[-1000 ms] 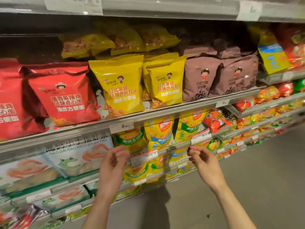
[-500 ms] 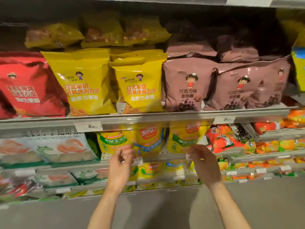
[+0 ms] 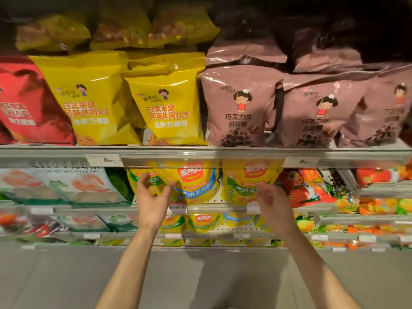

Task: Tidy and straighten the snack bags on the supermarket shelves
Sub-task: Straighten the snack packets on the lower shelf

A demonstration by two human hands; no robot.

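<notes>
Item: snack shelving, one moment, head view.

Hands. The left hand [image 3: 153,198] is raised palm inward, fingers loosely spread and parted from the thumb; nothing is held. The right hand [image 3: 270,202] is seen from the back and blurred; its fingers seem relaxed and empty, though contact with a bag cannot be ruled out.

Task items. Two yellow corn bags are stood upright on the second shelf [image 3: 214,207], directly ahead of and slightly above the hands. The left corn bag [image 3: 197,181] lies between the hands, nearer the left one; the right corn bag [image 3: 248,181] is overlapped at its lower edge by the right fingers. Their long axes are vertical, faces forward.

Shelf contents. Top shelf [image 3: 200,152]: a red bag [image 3: 31,103], two yellow bags [image 3: 89,101] with the right one tilted against the left, and mauve bags [image 3: 239,108] leaning leftward. Second shelf, left: white shrimp bags [image 3: 66,186]; right: tomato bags [image 3: 305,188].

Judgement: the corn bags are likely the next to be squared, one per hand.
</notes>
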